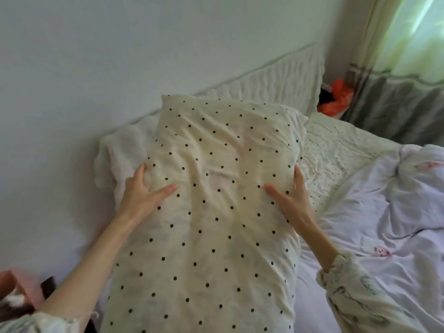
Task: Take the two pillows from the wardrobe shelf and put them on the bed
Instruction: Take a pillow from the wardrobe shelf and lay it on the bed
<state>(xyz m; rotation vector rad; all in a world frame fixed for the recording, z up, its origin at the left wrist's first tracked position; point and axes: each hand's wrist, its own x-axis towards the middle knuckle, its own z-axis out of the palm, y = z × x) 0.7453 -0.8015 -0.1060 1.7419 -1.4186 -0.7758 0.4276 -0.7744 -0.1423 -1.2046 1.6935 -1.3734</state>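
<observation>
Here a cream pillow with black dots fills the middle of the view, lying lengthwise away from the person and resting on the bed. Its far end leans up against a second pillow, plain white, which sits against the wall at the left. Only the left edge of that white pillow shows from behind the dotted one.

The left hand grips the dotted pillow at its left edge: the thumb lies flat on the top face and the fingers curl round the side, pinching the fabric. The right hand mirrors it on the right edge, thumb spread across the top and fingers wrapped over the side. Both hands are clamped on the same pillow, well apart from each other across its width. The right forearm ends in a pale printed sleeve; the left arm is bare to near the elbow.

Beyond the dotted pillow a quilted cream headboard stands against the wall. A crumpled white sheet with small pink prints covers the bed on the right. In the far corner an orange bag sits beside a grey-green curtain.
</observation>
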